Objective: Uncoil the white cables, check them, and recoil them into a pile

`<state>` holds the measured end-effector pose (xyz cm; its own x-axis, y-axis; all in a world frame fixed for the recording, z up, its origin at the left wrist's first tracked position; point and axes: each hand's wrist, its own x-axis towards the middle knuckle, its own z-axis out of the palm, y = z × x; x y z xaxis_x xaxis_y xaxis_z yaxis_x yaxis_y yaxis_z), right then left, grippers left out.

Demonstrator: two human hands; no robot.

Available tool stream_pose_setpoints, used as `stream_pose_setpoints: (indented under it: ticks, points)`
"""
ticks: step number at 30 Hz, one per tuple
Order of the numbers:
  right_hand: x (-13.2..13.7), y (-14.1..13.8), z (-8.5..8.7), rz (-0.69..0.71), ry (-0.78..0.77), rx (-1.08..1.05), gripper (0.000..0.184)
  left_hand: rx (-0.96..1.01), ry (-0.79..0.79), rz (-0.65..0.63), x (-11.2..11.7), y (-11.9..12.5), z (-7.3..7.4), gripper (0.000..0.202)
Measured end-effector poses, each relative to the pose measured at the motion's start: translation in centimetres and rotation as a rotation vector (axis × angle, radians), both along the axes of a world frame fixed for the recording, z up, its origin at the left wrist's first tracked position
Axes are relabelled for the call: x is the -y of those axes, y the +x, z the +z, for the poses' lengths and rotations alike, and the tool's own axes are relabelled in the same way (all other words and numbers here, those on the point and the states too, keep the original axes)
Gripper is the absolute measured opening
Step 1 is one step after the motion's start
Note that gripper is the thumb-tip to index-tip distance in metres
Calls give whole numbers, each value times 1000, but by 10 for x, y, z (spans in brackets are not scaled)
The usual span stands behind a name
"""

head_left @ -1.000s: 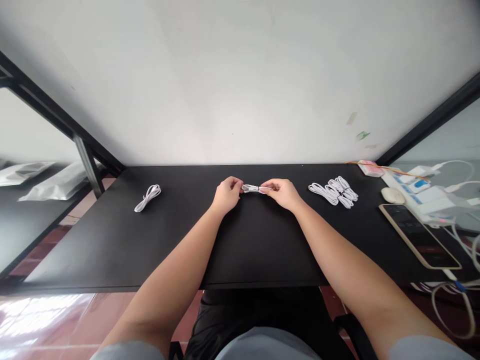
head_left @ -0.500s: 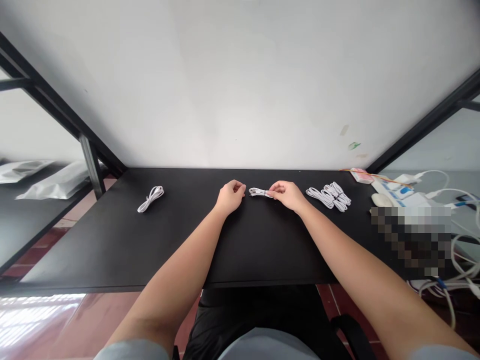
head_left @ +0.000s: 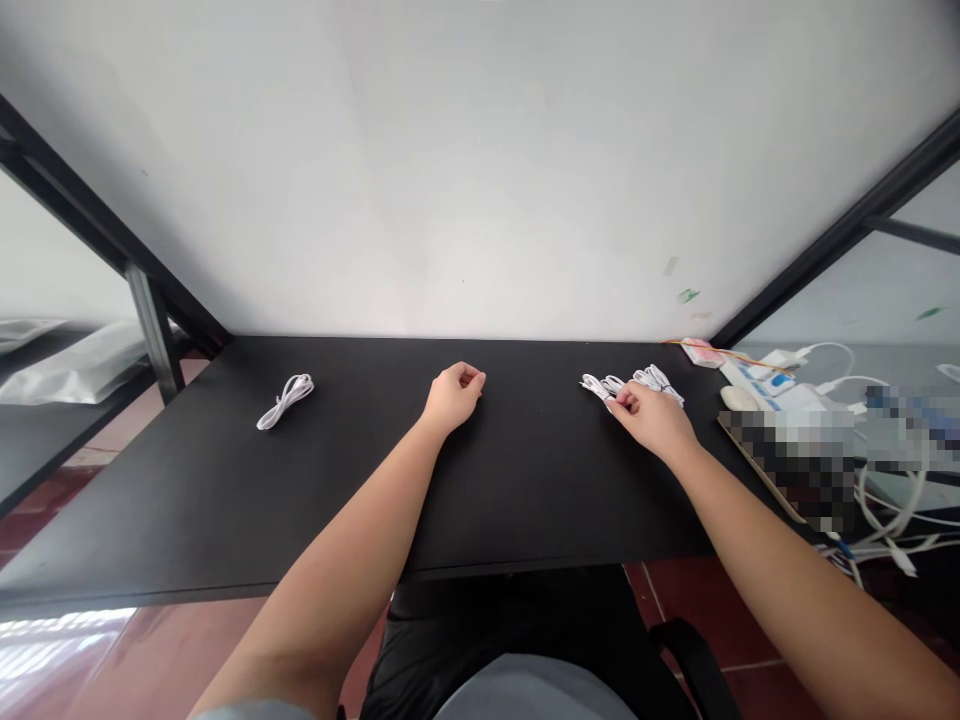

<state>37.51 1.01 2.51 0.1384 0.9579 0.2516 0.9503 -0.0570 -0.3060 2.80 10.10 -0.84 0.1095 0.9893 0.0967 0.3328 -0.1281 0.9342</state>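
My right hand [head_left: 651, 415] pinches a tied white cable bundle [head_left: 597, 387] at its dark tie, next to other white cable bundles [head_left: 654, 378] on the right of the black desk [head_left: 517, 480]. The hand covers part of those bundles. My left hand [head_left: 454, 394] rests near the middle of the desk with its thumb and fingers pressed together. I cannot make out anything in its fingers. At the far left, away from both hands, lies a loosely looped white cable [head_left: 286, 401].
A white power strip [head_left: 765, 385] with plugs and cords stands at the desk's right end, beside a white mouse [head_left: 739, 399] and a pink-white box [head_left: 703, 352]. Black metal frame posts [head_left: 155, 335] flank the desk. A pale wall rises behind.
My right hand has carried the tied cable bundle from the desk's middle rightward to the other bundles. My left hand has stayed nearly in place. The view has shifted slightly right.
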Motion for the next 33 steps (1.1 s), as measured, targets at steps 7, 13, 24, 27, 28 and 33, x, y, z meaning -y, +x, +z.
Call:
stream_pose_setpoints:
  ticks: [7, 13, 24, 27, 28, 33]
  points:
    - [12, 23, 1, -92, 26, 167, 19, -14, 0, -10, -1, 0, -2, 19]
    - [10, 36, 0, -180, 12, 229, 17, -60, -4, -8, -1, 0, 0, 19]
    - [10, 46, -5, -117, 280, 358, 39, -56, -8, -8, -1, 0, -2, 20]
    - [6, 50, -3, -138, 281, 361, 49, -58, -14, -12, -1, 0, -1, 21]
    - [4, 54, -2, -150, 284, 342, 52, -59, -17, -13, 0, 0, 0, 20]
    - [-14, 93, 0, -268, 205, 209, 71, -68, -19, -10, 1, 0, 1, 21]
